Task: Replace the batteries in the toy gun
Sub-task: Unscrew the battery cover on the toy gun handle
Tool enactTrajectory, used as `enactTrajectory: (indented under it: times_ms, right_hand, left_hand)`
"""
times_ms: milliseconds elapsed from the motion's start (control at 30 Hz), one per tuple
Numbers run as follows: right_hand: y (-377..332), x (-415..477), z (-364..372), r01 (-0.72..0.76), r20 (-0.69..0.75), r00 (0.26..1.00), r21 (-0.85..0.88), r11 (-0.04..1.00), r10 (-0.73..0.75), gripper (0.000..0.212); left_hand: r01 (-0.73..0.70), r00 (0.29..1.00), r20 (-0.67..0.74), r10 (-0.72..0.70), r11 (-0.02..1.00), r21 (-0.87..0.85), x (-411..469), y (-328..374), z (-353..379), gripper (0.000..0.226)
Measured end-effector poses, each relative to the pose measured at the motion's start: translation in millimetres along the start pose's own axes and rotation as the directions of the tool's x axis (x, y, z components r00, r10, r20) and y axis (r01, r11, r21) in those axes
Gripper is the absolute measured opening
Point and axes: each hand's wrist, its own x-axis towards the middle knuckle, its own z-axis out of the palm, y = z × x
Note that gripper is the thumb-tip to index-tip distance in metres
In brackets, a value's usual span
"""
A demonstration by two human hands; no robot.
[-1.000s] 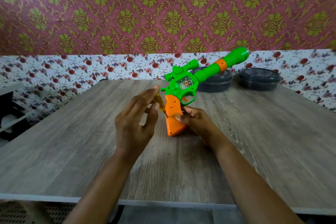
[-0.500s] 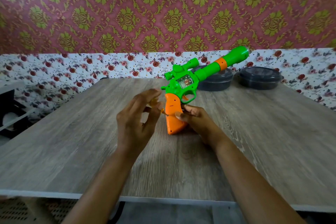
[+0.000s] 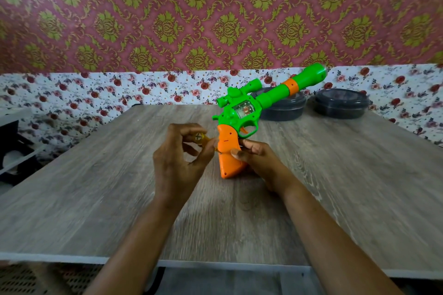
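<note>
The left hand (image 3: pixel 178 163) pinches a small yellow screwdriver (image 3: pixel 200 137) by its handle, with the tip aimed at the rear edge of the orange grip (image 3: pixel 227 151), likely to work a battery-cover screw. The toy gun (image 3: pixel 242 112) stands butt-down on the tabletop (image 3: pixel 96 199), barrel tilted up to the right. The right hand (image 3: pixel 259 158) clasps the grip's far side, steadying it against the tool's push.

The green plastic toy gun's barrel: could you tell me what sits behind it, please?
A dark round lidded container, partly hidden by the barrel; a second one stands clear beside it.
</note>
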Motion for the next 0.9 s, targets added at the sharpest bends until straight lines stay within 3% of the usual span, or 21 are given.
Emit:
enactTrajectory:
  times_ms: [200, 433, 767, 900]
  right_hand:
    - [0.0, -0.8, 0.1, 0.001, -0.002, 1.000, 0.009, 1.000, -0.001, 0.034]
    - [0.0, -1.2, -0.9, -0.007, -0.006, 1.000, -0.024, 1.000, 0.007, 0.036]
    - [0.8, 0.1, 0.5, 0.000, -0.003, 1.000, 0.017, 1.000, 0.000, 0.035]
    - [-1.7, -1.1, 0.7, -0.005, -0.002, 1.000, 0.013, 1.000, 0.005, 0.035]
  left_hand:
    - [-0.051, 0.999, 0.009, 0.051, 0.998, 0.029, 2.6, 2.5, -1.6, 0.024]
    - [-0.149, 0.989, 0.024, 0.147, 0.985, 0.082, 1.7, 1.7, 0.1, 0.036]
    - [0.014, 0.999, -0.043, -0.015, 0.999, -0.037, 0.4, 0.0, 0.1, 0.030]
    - [-0.007, 1.000, -0.005, 0.007, 0.999, 0.033, 1.4, 0.0, -0.5, 0.026]
